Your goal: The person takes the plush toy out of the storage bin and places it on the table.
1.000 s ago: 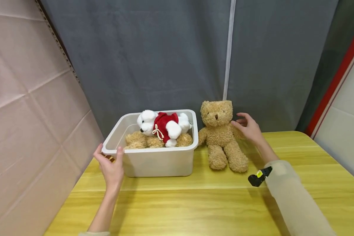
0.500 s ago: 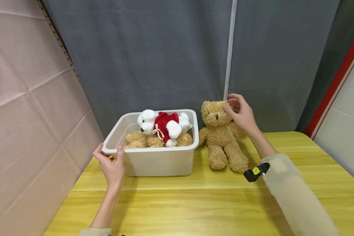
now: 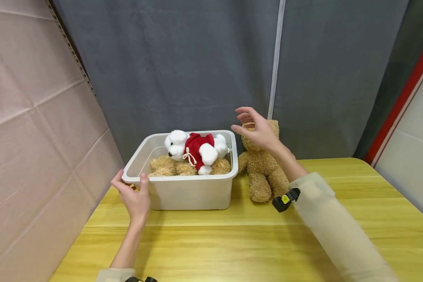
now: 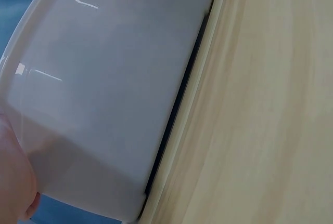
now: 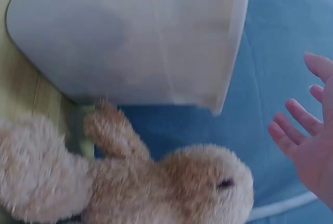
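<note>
A white plastic bin point(image 3: 190, 194) stands on the table, with a white plush dog point(image 3: 176, 145) in a red hoodie lying on its side inside. Brown plush point(image 3: 162, 166) shows beneath the dog. My left hand point(image 3: 135, 199) holds the bin's front left corner, thumb at the front rim and fingers around the left side. Right of the bin a brown teddy bear point(image 3: 262, 168) sits against the curtain. In front of its head my right hand point(image 3: 259, 131) hangs in the air, fingers spread and relaxed, holding nothing. The right wrist view shows that hand point(image 5: 312, 135) apart from bear and bin.
The yellow wood-grain table point(image 3: 215, 246) stretches in front of the bin. A grey curtain point(image 3: 183, 70) rises right behind the toys. Pale panels stand at the left point(image 3: 38, 129) and right, the right one with a red edge point(image 3: 402, 94).
My right hand has moved left and up from beside the bear's arm, past its face toward the bin. The left hand, bin and toys stay put.
</note>
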